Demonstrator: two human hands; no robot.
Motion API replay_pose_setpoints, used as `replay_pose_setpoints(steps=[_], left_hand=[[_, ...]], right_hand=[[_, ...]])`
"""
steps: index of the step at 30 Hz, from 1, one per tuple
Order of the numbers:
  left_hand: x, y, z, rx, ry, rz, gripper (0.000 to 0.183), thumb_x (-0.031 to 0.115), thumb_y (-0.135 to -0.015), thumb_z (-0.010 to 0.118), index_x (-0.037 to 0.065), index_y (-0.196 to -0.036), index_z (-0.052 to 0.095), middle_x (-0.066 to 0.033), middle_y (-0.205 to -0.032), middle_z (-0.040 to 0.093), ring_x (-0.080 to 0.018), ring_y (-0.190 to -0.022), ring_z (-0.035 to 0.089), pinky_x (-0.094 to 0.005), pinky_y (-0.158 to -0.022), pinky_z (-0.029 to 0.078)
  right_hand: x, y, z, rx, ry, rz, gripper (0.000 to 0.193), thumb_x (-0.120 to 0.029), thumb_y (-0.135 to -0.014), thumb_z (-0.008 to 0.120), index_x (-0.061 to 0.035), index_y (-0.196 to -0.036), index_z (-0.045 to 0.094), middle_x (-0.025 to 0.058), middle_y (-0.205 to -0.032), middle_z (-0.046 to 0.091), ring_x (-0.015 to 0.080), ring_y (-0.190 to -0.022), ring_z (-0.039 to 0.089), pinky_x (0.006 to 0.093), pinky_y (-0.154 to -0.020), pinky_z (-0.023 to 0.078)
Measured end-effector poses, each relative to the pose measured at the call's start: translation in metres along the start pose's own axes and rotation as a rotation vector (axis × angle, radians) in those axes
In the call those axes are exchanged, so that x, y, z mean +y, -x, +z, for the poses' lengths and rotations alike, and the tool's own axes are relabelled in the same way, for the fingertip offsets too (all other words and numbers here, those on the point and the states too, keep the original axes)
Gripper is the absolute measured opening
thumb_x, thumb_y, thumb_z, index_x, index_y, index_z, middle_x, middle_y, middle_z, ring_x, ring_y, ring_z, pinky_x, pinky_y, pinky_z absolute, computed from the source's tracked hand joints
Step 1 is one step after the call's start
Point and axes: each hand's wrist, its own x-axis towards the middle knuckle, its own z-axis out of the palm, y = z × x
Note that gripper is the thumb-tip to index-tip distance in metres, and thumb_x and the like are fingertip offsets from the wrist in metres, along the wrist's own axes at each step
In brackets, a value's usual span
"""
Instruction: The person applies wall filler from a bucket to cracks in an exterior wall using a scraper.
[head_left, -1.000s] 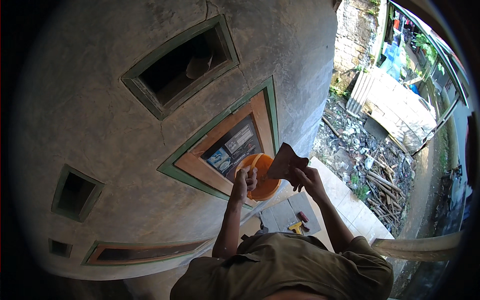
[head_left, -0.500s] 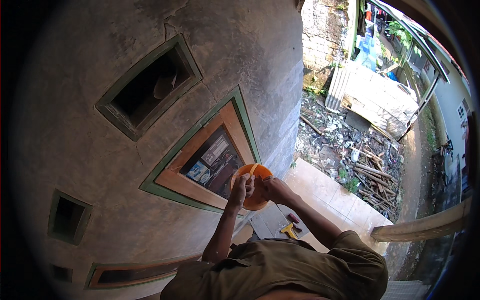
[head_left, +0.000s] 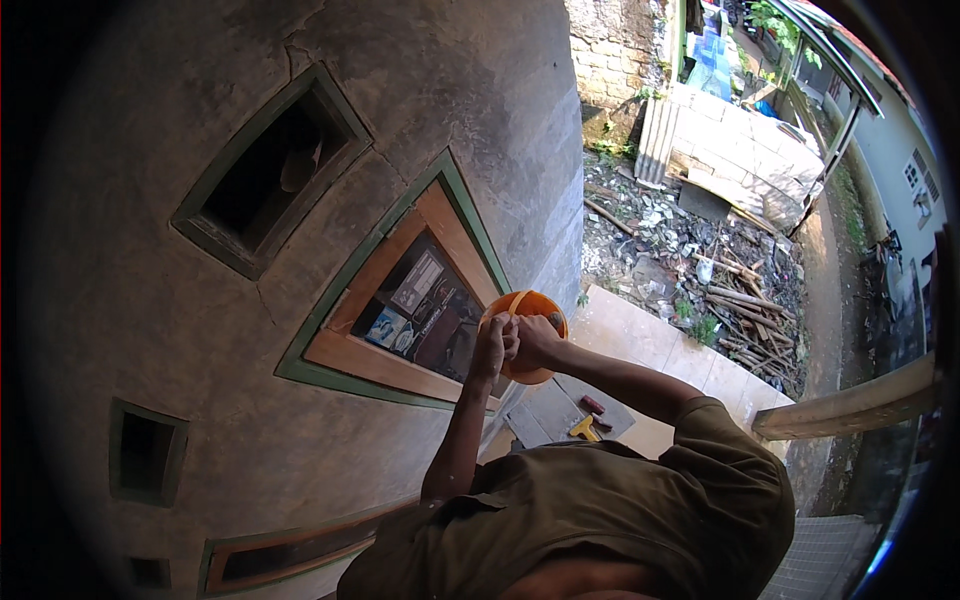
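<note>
Here, both hands [head_left: 515, 345] gripping orange bowl [head_left: 527, 303], window frame [head_left: 395, 365] beside

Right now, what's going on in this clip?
A person high up beside a rendered grey wall holds a small orange bowl close to a wood-framed window. The left hand and the right hand are both closed on the bowl's near side, pressed together. What is inside the bowl is hidden. Far below on the tiled floor lie a yellow-handled tool and a small red thing. Rubble and planks cover the yard beyond.
</note>
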Motion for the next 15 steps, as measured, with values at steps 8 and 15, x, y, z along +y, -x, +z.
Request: replay_pose_setpoints(steps=[8, 15], left_hand=[[0.011, -0.009, 0.0, -0.011, 0.001, 0.035, 0.026, 0.03, -0.09, 0.039, 0.007, -0.083, 0.049, 0.0038, -0.056, 0.039, -0.0018, -0.036, 0.027, -0.0162, -0.034, 0.02], [0.024, -0.016, -0.012, -0.001, -0.017, 0.02, 0.03, 0.035, -0.09, 0.037, 0.008, -0.083, 0.051, 0.0057, -0.054, 0.037, -0.0022, -0.036, 0.026, -0.0169, -0.034, 0.02]], right_hand=[[0.022, -0.018, 0.039, -0.042, -0.188, -0.189, 0.032, -0.032, -0.077, 0.056, -0.0058, -0.095, 0.057, 0.0147, -0.087, 0.063, 0.0308, -0.077, 0.064, 0.0411, -0.067, 0.051], [0.013, -0.036, 0.024, -0.078, -0.111, -0.166, 0.031, -0.033, -0.076, 0.058, -0.0079, -0.093, 0.056, 0.0142, -0.085, 0.062, 0.0324, -0.08, 0.063, 0.0406, -0.068, 0.051]])
